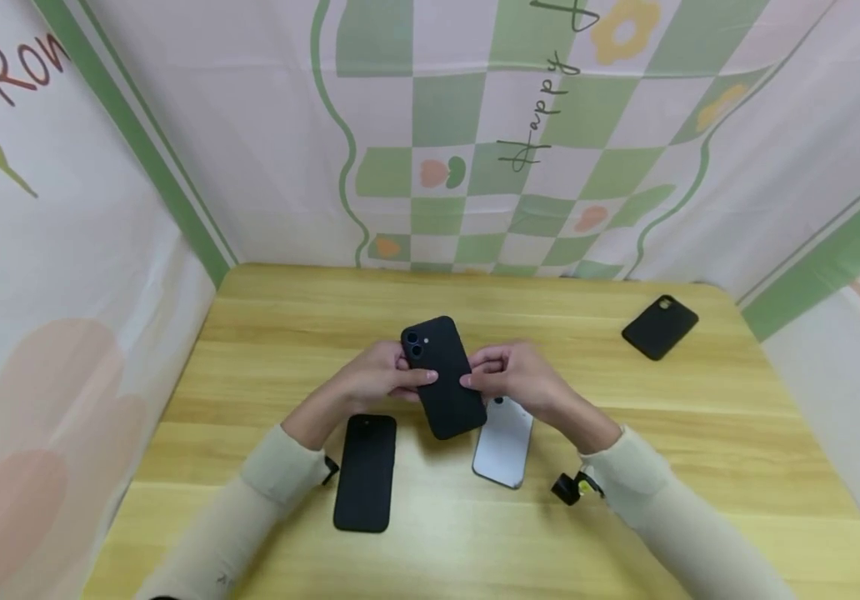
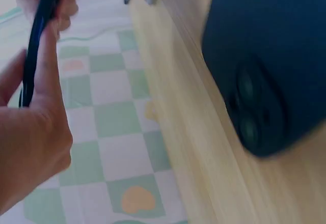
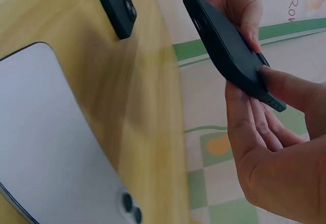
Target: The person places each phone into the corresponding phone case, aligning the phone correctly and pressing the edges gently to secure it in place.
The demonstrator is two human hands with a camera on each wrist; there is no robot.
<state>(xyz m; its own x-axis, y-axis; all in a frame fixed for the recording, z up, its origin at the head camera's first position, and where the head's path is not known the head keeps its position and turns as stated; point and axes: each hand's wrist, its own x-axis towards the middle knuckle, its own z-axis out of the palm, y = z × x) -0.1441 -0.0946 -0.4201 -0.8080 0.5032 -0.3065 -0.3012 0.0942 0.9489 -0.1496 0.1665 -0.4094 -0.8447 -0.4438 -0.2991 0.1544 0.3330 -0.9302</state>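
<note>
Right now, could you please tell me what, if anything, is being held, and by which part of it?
The black phone, pinched by its long edges near mid-length, the left hand and right hand on opposite sides.

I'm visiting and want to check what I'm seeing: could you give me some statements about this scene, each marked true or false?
1. The left hand and right hand both grip one black phone. True.
2. That phone's lenses face down at the table. False: they face up, toward the head camera.
3. A black case lies toward the far right corner of the table. True.
4. Every phone here is black. False: a white phone lies near the right hand.
5. The cloth behind the table is plain. False: it has green and white checks.
</note>
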